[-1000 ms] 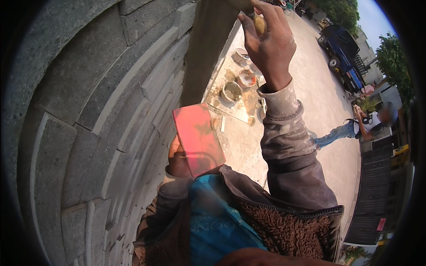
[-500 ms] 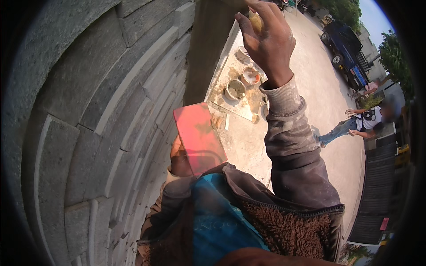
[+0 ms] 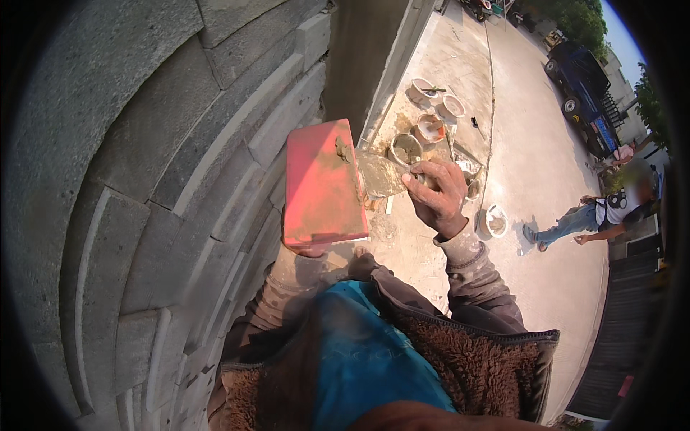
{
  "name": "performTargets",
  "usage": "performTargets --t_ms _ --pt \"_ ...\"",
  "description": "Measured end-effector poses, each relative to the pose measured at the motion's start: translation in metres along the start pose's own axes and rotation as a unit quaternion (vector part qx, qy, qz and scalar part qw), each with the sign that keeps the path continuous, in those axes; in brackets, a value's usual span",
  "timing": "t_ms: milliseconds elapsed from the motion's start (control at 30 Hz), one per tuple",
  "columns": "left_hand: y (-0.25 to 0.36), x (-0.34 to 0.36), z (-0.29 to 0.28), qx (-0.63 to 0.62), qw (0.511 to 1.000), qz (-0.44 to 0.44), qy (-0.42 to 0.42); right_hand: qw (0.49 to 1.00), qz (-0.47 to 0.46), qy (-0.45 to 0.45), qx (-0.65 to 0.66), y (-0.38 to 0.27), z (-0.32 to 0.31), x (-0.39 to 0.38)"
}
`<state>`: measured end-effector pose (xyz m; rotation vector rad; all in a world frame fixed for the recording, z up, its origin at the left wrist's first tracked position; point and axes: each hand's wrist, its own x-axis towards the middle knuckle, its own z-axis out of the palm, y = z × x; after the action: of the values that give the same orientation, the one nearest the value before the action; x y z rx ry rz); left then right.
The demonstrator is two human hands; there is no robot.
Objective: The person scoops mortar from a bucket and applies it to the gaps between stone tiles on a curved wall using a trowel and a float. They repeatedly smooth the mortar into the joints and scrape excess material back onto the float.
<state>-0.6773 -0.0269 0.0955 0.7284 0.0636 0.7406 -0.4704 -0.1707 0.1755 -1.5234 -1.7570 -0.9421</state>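
Note:
A flat red rectangular board [image 3: 323, 190] with a dab of grey mortar [image 3: 343, 149] near its right edge is held up beside the wall. My left hand [image 3: 307, 251] grips it from beneath; most of the fingers are hidden behind the board. My right hand [image 3: 437, 192] is closed on a putty knife [image 3: 381, 176], whose wide mortar-smeared blade points left and meets the board's right edge. Sunlight falls across the lower part of the board, and its upper left lies in shadow.
At my left rises a wall of grey stone blocks [image 3: 165, 244], joining a plain cement surface [image 3: 363, 57] ahead. Several buckets, including a red-rimmed bucket [image 3: 430, 129] and a white bucket [image 3: 494, 221], stand on the floor. A person [image 3: 611, 208] stands at right, near a dark pickup [image 3: 582, 93].
My right hand has come down from high on the cement surface to the board's edge, bringing the putty knife into view. The board has risen slightly, and mortar now shows on it.

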Motion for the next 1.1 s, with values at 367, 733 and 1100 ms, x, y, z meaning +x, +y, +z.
performTargets --t_ms 367,733,1100 --pt "-0.027 0.01 0.007 0.239 0.955 0.08 -0.158 0.989 0.133 -0.005 -0.064 0.033 -0.031 0.166" --pt "-0.029 0.016 0.004 -0.194 0.972 -0.109 -0.069 0.988 0.087 -0.001 -0.128 0.036 -0.017 0.207" --pt "-0.048 0.013 -0.024 -0.167 0.976 -0.123 -0.072 0.989 0.046 -0.002 -0.143 0.046 -0.013 0.209"
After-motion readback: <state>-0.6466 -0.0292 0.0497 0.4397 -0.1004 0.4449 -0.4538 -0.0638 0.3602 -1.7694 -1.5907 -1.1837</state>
